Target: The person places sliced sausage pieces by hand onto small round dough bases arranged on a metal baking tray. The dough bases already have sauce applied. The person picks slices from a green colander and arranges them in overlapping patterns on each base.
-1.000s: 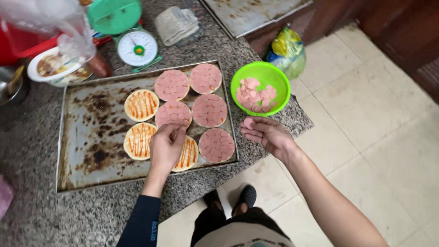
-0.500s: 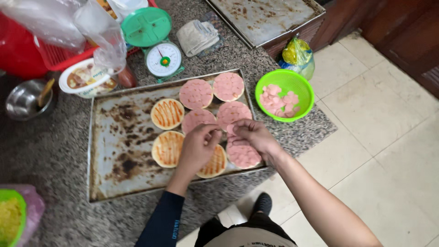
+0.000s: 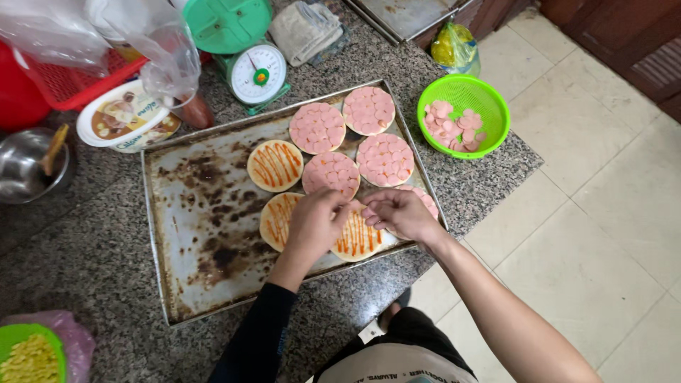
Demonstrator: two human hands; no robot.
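A dark, stained baking tray [image 3: 206,213] on the granite counter holds several small round bases. Some are covered with pink sausage slices [image 3: 317,128]; others carry only orange sauce stripes [image 3: 275,165]. My left hand [image 3: 319,225] and my right hand [image 3: 399,213] meet fingertip to fingertip over the front sauce-striped base [image 3: 358,242]. Both hands have their fingers pinched together, with a bit of pink sausage showing between the tips. A green colander bowl [image 3: 496,106] with loose sausage slices stands to the right of the tray, near the counter's corner.
Behind the tray stand a green kitchen scale [image 3: 257,73], a round tub [image 3: 124,117], a red basket [image 3: 71,81] and a folded cloth [image 3: 305,28]. A steel bowl [image 3: 28,163] sits at the left, a green bowl of corn [image 3: 28,354] at the bottom left. Tiled floor lies right.
My right hand came from beside the green bowl to the front base and joined my left hand there. The view shifted right.
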